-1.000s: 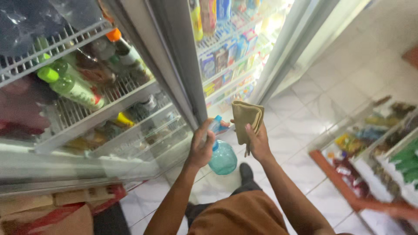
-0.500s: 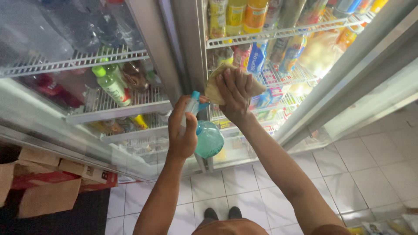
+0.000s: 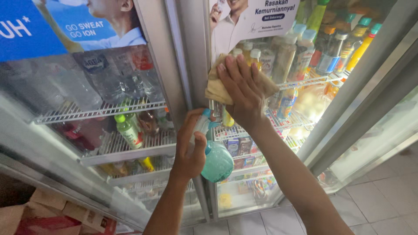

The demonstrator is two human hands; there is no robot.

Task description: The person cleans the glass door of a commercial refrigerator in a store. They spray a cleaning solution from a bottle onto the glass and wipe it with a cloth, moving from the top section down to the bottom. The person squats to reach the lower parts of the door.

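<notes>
— Tan cloth (image 3: 217,87): where do we find it?
— Under our right hand (image 3: 244,93), palm flat, fingers spread, pressing it against the glass door (image 3: 278,130) of the drinks cooler (upper shelf level).
— And the left hand (image 3: 189,152)?
— Closed around the neck of the teal spray bottle (image 3: 217,162), held just below the cloth, near the centre door frame (image 3: 191,65).

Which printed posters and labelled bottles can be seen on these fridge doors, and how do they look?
Blue rectangular poster: upper left door, shows a person.
White rectangular poster: upper right door, shows a person.
Green plastic bottle: left middle shelf, pale label.
Yellow bottle: upper right shelf, green cap.
</notes>
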